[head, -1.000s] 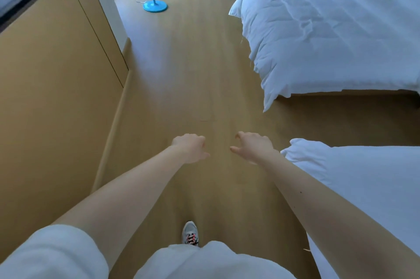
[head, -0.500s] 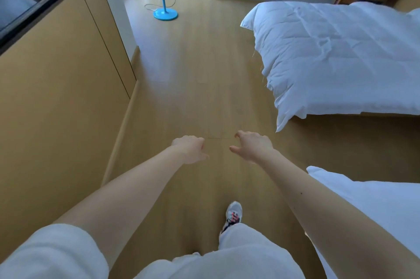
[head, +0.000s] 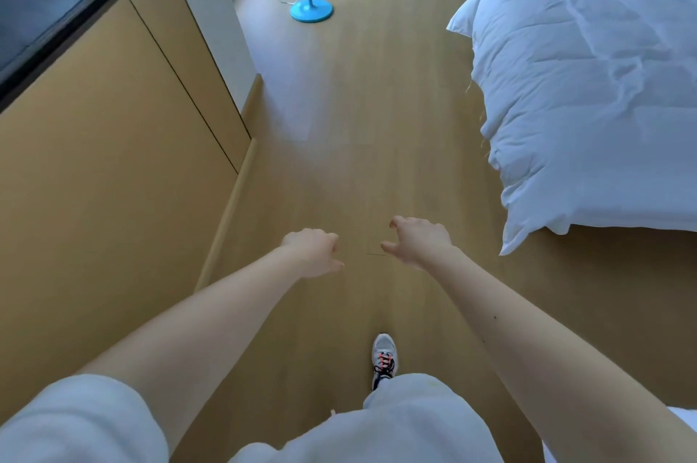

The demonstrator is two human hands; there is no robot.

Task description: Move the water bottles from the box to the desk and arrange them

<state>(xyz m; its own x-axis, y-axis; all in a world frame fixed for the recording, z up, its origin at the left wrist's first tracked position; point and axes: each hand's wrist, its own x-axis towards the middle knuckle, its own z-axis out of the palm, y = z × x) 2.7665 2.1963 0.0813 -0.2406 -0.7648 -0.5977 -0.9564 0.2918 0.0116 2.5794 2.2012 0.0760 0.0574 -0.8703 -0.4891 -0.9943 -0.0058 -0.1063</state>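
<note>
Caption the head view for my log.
Empty left hand and right hand held out over wood floor; white bed right, blue fan ahead.

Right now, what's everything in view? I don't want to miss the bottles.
fan: one, blue, on the floor far ahead
bed: one, white, right
floor: one, tan wood, centre
wall panel: one, tan, left
screen: one, dark, top left
bottles, box, desk: none in view
shoe: one, white with pink laces, bottom centre
left hand: one, bare, holding nothing
right hand: one, bare, holding nothing
</note>
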